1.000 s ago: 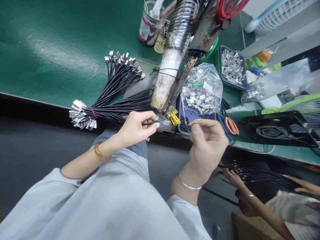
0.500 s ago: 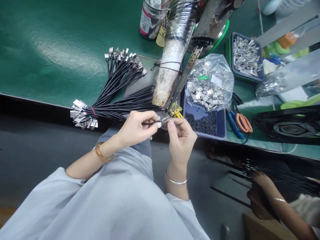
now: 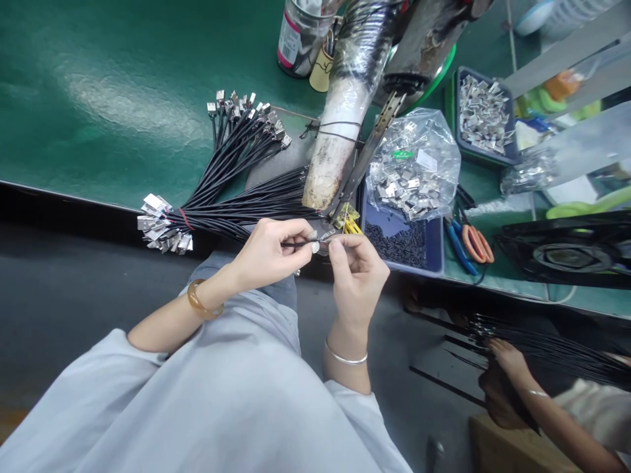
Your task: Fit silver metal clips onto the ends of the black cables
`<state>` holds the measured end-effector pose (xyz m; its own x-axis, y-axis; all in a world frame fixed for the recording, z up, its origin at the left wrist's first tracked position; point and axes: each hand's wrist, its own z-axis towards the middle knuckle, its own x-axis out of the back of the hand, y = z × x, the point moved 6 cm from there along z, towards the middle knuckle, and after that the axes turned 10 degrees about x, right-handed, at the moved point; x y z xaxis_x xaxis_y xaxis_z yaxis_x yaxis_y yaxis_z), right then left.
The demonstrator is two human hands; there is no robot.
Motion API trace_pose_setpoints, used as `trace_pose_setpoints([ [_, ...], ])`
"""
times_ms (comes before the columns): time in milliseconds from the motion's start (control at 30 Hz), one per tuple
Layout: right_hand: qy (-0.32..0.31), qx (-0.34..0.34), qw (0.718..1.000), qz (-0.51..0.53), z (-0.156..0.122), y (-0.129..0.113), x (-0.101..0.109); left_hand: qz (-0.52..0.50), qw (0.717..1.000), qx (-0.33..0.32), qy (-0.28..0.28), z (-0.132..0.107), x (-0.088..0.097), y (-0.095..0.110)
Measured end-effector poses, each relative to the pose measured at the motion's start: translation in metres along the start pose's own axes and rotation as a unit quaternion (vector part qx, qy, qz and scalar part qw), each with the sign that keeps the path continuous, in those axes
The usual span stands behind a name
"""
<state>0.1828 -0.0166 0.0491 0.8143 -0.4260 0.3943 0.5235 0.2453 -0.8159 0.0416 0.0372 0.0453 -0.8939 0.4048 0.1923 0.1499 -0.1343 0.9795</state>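
Observation:
My left hand is closed, pinching a thin black cable between thumb and fingertips near the cable's end. Opposite it, my right hand is closed too, its thumb and index finger pinched together at the tip of that cable; whatever sits between those fingertips is too small to make out. A bundle of black cables lies just behind my left hand, tied with a red band and carrying silvery metal connectors on its ends. Beyond my fingertips, a narrow metal arm slants down beside a plastic-wrapped tube.
Right of my hands, a blue tray holds small black pieces and a clear bag of metal parts. Pliers lie beside it. Another bin of metal parts stands farther back. A co-worker's hand holds cables at lower right.
My hands keep almost the same place and grip on the cable. The co-worker's hand at the lower right has shifted slightly left. The view has moved a little.

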Motion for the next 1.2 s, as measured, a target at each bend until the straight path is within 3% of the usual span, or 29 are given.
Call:
trace_pose_setpoints([
  [133, -0.001, 0.052, 0.993, -0.102, 0.001, -0.011, 0.002, 0.039, 0.999, -0.033, -0.007, -0.002, 0.001, 0.003],
  [200, 0.018, 0.042, 0.992, -0.115, 0.003, -0.011, 0.007, 0.052, 0.997, -0.061, -0.003, -0.003, 0.003, 0.006],
  [300, 0.023, -0.017, 0.998, -0.057, 0.008, -0.002, 0.013, 0.064, 0.992, -0.11, -0.004, -0.006, 0.005, 0.011],
  [433, -0.033, -0.063, 0.996, 0.051, 0.009, 0.005, 0.009, 0.071, 0.986, -0.15, -0.006, -0.008, 0.007, 0.015],
  [533, -0.022, -0.036, 0.998, 0.049, 0.006, 0.004, 0.011, 0.043, 0.994, -0.098, -0.024, -0.006, 0.008, 0.012],
  [700, -0.017, 0.076, 0.986, -0.148, -0.001, -0.009, 0.016, -0.038, 0.998, 0.011, -0.04, -0.002, 0.005, 0.004],
  [867, 0.151, 0.123, 0.974, -0.114, -0.004, -0.022, 0.034, -0.045, 0.999, 0.019, 0.02, -0.001, 0.001, 0.004],
  [933, 0.19, 0.134, 0.968, -0.094, -0.005, -0.026, 0.037, -0.047, 0.998, 0.032, 0.035, 0.001, -0.001, 0.002],
  [1033, 0.163, 0.148, 0.972, -0.085, -0.006, -0.025, 0.03, -0.047, 0.996, 0.047, 0.055, 0.003, -0.003, 0.001],
  [1200, 0.043, 0.126, 0.99, -0.05, -0.001, -0.012, 0.009, -0.01, 0.996, 0.026, 0.088, 0.005, -0.004, 0.006],
])
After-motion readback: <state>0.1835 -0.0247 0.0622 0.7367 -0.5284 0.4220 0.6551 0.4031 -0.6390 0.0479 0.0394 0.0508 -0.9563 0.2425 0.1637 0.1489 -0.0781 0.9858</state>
